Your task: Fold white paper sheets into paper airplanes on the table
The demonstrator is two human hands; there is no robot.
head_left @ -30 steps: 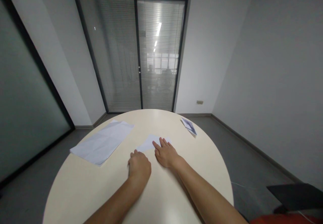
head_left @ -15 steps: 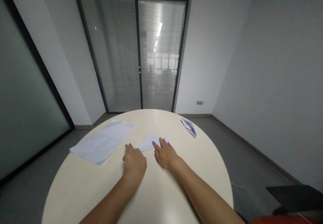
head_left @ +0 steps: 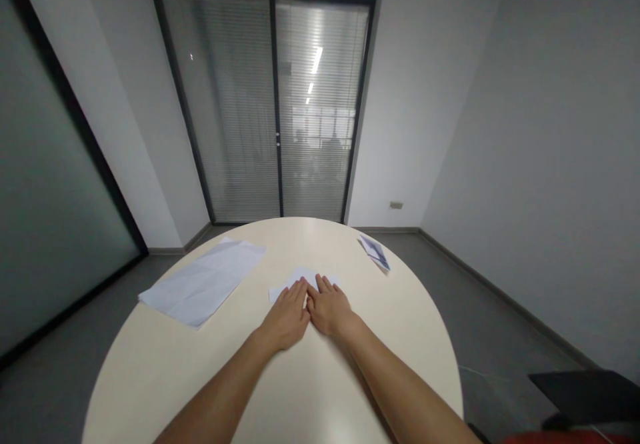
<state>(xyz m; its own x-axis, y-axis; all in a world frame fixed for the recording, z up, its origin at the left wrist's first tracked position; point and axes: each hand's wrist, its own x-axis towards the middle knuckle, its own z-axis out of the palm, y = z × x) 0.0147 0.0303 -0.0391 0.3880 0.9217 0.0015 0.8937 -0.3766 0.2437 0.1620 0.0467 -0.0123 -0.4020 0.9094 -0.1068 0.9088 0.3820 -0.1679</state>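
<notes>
Both palms down, resting on a small white piece of paper (head_left: 299,273) near the middle of a round cream table (head_left: 300,391): left hand (head_left: 287,315) flat, fingers close together; right hand (head_left: 330,305) open, fingers slightly spread, just touching the left at the fingers. To the left, large creased white paper (head_left: 203,285); near the right edge, folded white-and-dark paper (head_left: 375,252). Beyond, dark-framed glass panels with blinds (head_left: 240,117).

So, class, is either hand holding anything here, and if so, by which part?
Nothing is held: the left hand and right hand lie flattened over the near side of the small white paper.
</notes>
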